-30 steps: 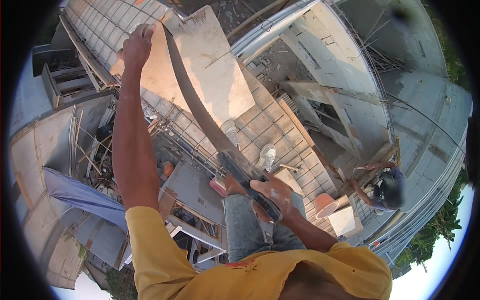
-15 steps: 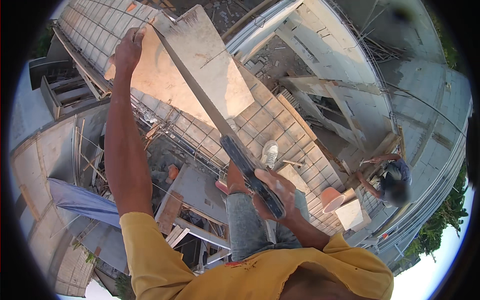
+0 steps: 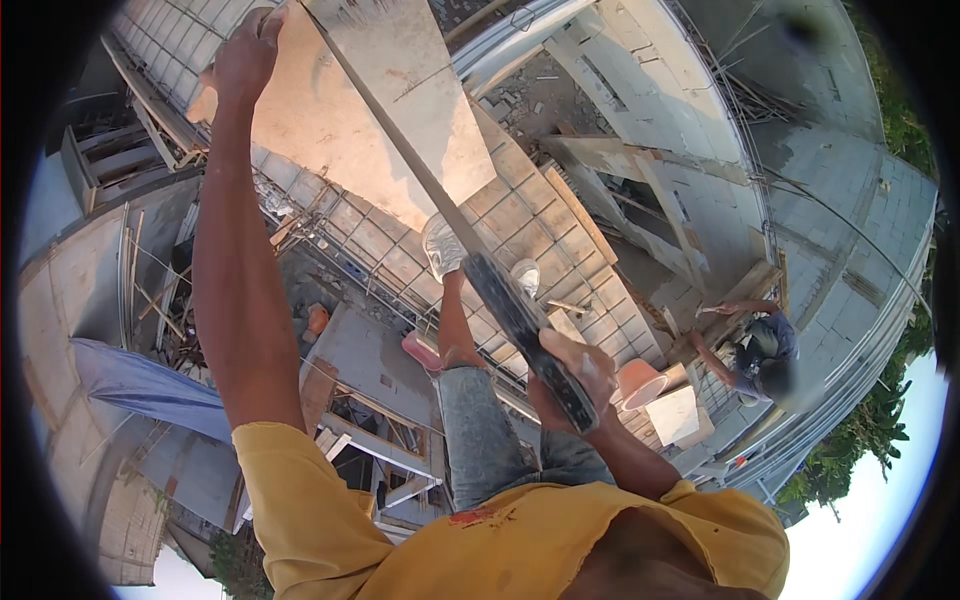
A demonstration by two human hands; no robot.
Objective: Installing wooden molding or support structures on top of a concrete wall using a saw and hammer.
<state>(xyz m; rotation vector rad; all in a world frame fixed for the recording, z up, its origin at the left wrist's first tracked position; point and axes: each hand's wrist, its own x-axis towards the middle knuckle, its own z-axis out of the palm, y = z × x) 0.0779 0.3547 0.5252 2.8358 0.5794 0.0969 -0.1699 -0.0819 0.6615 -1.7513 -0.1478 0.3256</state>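
Note:
My right hand (image 3: pixel 572 375) is wrapped round the black handle of a handsaw (image 3: pixel 530 335). Its long grey blade slants up and left across a pale plywood board (image 3: pixel 345 130), the tip running to the top edge of the view. At the upper left, my left hand (image 3: pixel 247 58) grips the board's far left part near the blade's tip, its arm stretched out and fingers bent; some of the fingers are hidden. Part of the board lies in light and part in shade. My shoe (image 3: pixel 443 248) is beside the blade at the board's near corner.
Beneath the board spreads a grid of steel bars (image 3: pixel 545 225) over wooden panels. An orange bucket (image 3: pixel 640 383) stands to the right, by a light board piece (image 3: pixel 675 415). Farther right a person (image 3: pixel 765 350) crouches by a block wall. A drop with rubble (image 3: pixel 540 105) opens beyond.
The board sits higher in view, and my left hand has shifted up and left with it. The saw handle and my right hand have moved slightly right. My shoe now shows beside the blade.

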